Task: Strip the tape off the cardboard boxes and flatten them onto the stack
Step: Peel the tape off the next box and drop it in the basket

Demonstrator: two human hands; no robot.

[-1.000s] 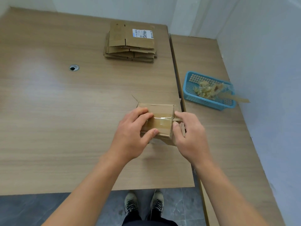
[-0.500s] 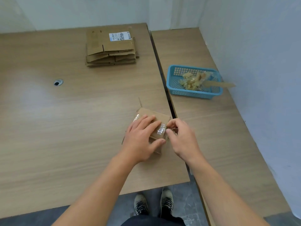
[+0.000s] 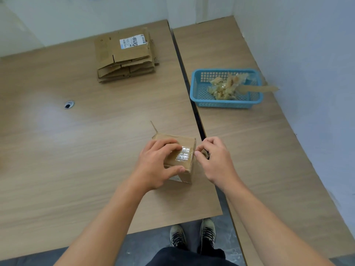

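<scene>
Left hand [image 3: 156,166] holds the box [image 3: 184,140]; right hand [image 3: 217,162] pinches its tape [image 3: 183,154].

Two wooden tables [image 3: 57,169] (pale walls [image 3: 307,45]).

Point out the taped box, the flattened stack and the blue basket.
taped box [image 3: 182,155]: head view, on the middle of its top face.
flattened stack [image 3: 130,53]: head view, on the middle of the top sheet.
blue basket [image 3: 224,103]: head view, on its near mesh wall.
</scene>
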